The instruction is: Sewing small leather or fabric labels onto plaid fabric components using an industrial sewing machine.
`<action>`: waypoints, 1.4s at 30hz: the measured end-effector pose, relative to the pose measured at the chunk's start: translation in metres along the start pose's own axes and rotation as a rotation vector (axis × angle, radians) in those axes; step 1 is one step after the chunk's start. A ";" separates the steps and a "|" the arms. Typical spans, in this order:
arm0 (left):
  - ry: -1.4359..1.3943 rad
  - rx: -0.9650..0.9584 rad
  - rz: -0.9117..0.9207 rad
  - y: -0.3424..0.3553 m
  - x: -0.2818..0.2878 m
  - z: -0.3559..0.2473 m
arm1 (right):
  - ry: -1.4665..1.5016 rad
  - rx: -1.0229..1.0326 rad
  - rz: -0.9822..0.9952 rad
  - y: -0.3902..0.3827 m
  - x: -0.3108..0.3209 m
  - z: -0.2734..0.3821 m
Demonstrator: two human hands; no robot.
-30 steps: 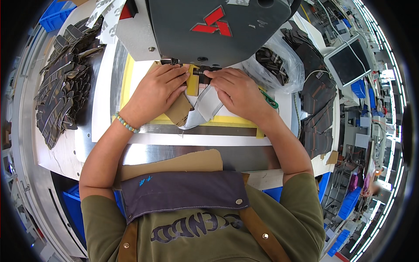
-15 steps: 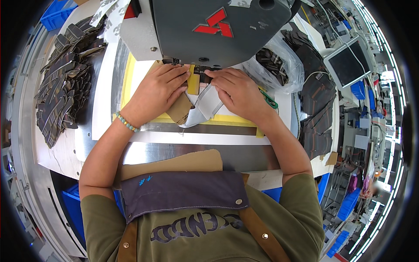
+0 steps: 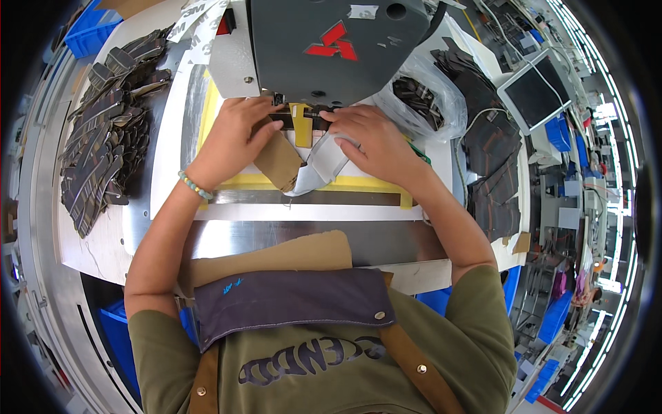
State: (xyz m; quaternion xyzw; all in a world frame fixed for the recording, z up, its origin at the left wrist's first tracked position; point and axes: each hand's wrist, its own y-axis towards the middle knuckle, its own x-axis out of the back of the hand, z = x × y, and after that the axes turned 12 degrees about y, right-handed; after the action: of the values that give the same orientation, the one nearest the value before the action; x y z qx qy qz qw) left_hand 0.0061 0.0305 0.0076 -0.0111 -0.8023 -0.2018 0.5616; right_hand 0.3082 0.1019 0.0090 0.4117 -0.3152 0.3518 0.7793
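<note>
My left hand (image 3: 234, 141) is closed on the upper end of a tan piece (image 3: 279, 162) beneath the dark machine head (image 3: 321, 72), thumb reaching toward a dark strip (image 3: 283, 119). My right hand (image 3: 372, 148) has bent fingers closed on the workpiece right of a yellow guide block (image 3: 302, 131), fingertips at the strip's right part, over a pale grey piece (image 3: 324, 160). What lies under my fingertips is partly hidden. Green-handled scissors or a similar tool (image 3: 422, 157) is mostly covered by my right hand.
Dark striped pieces (image 3: 103, 152) are heaped at left below a blue bin (image 3: 89, 38). At right are a clear bag of dark pieces (image 3: 420, 96), more dark cut pieces (image 3: 489, 193) and a screen (image 3: 534, 90). A cardboard sheet (image 3: 289, 248) lies by my apron. Cluttered workstations stand far right.
My left hand has shifted slightly up and left, its thumb higher and further from the yellow block, uncovering more tan piece. My right hand stays nearly in place. The view has shifted slightly.
</note>
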 end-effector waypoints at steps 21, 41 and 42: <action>-0.368 0.175 0.504 -0.042 0.069 -0.053 | 0.444 -0.366 0.169 -0.030 0.027 0.106; -0.499 0.279 0.376 -0.036 0.076 -0.070 | 0.644 -0.483 0.056 -0.012 0.010 0.045; -0.505 0.253 0.363 -0.036 0.074 -0.068 | 0.749 -0.529 0.194 -0.005 0.007 0.040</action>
State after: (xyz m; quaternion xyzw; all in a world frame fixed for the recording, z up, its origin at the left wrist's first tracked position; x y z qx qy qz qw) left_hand 0.0310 -0.0407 0.0832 -0.1338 -0.9197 0.0119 0.3689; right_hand 0.3077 0.0676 0.0310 0.0122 -0.1279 0.4551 0.8811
